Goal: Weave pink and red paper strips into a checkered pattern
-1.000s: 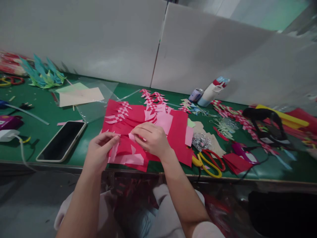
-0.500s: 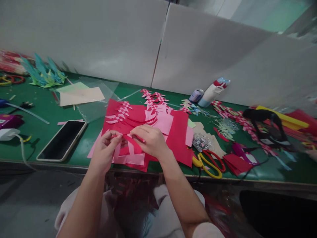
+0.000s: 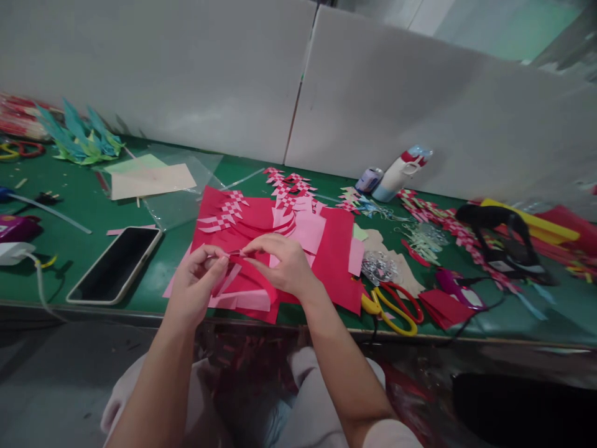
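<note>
Above red paper sheets [image 3: 338, 274], my left hand [image 3: 198, 277] and my right hand [image 3: 284, 261] face each other with fingertips pinched. Between them are narrow paper strips [image 3: 233, 274], pink and red, which both hands grip; how the strips cross is too small to make out. A red strip [image 3: 261, 278] curves down below my right fingers. Just beneath lie pink paper pieces [image 3: 245, 300]. Behind the hands rest a checkered red-and-pink woven piece [image 3: 228, 214], several curved red strips [image 3: 261, 229] and a pink sheet [image 3: 308, 230].
To the left lies a phone [image 3: 116, 264]. On the right are yellow-and-red scissors [image 3: 396, 311], a bag of small metal parts [image 3: 380, 267], a purple glue gun [image 3: 459, 289] and folded red paper [image 3: 448, 309]. A bottle [image 3: 401, 174] and a can [image 3: 369, 180] stand near the wall.
The strips between my fingers have shifted: the red one hangs lower and the pink one lies at a new slant. Both hands remain nearly in place.
</note>
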### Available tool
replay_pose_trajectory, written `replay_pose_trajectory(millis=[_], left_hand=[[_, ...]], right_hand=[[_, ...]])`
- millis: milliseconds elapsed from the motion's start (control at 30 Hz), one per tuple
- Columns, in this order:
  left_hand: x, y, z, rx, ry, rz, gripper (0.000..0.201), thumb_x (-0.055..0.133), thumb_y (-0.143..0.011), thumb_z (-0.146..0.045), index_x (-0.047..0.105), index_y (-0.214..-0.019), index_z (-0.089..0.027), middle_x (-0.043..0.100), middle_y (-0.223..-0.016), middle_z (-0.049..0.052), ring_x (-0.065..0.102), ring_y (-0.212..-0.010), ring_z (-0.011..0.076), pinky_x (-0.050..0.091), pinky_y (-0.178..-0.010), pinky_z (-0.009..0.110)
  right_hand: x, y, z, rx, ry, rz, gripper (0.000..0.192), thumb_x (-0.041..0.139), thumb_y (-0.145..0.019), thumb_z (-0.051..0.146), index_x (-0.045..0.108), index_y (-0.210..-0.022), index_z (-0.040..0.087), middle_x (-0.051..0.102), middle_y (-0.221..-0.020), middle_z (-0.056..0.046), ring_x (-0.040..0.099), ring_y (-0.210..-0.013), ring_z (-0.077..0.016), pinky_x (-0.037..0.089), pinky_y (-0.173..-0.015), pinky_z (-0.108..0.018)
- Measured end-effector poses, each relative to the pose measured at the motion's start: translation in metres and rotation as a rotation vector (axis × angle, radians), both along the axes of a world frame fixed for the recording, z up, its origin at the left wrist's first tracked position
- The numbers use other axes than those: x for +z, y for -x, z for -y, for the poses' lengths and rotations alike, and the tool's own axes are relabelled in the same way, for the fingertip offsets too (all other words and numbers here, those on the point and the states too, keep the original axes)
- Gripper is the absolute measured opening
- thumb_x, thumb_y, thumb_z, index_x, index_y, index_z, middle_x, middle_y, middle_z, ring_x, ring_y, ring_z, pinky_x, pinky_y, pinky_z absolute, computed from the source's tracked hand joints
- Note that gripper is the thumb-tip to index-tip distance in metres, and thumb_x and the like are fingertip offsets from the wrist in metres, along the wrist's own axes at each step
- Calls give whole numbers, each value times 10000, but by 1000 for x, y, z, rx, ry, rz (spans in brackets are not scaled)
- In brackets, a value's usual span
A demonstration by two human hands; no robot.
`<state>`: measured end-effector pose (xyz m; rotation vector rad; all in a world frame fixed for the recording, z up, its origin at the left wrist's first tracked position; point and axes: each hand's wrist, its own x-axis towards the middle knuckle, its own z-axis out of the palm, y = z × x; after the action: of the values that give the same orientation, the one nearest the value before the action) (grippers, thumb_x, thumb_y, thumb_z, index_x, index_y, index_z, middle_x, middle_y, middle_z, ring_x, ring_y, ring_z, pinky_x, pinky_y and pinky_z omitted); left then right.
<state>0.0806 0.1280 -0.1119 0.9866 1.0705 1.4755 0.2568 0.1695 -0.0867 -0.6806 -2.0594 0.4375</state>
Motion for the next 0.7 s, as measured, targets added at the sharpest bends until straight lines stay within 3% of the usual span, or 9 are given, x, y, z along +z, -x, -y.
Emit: replay_pose_trajectory(millis=[167, 333, 700], left_hand=[[-3, 2, 1, -8, -50, -85, 178, 721, -748, -339, 620, -804, -204, 522, -572, -57, 421, -437, 57, 397, -451, 177], [-3, 1, 0, 56, -97, -216, 198, 737, -723, -353, 644, -787, -190, 640, -698, -3, 612, -616, 124, 526, -652, 249], [-10, 2, -3, 138, -181, -367, 134, 763, -686, -298, 705, -750, -196, 685, -785, 25, 634, -761, 155, 516, -723, 258]], right_hand=[[1, -4, -3, 57, 82, -7, 149, 603, -880, 294, 686, -918, 176, 730, -915, -53, 660, -853, -138, 521, -821, -274], [2, -6, -5, 63, 96, 15, 112, 598, -882, 238, 696, -870, 184, 733, -868, -46, 656, -835, -144, 516, -815, -286], [1, -6, -7, 42, 137, 7, 108, 643, -853, 253, 726, -830, 189, 708, -842, -38, 627, -813, -141, 505, -799, -288]])
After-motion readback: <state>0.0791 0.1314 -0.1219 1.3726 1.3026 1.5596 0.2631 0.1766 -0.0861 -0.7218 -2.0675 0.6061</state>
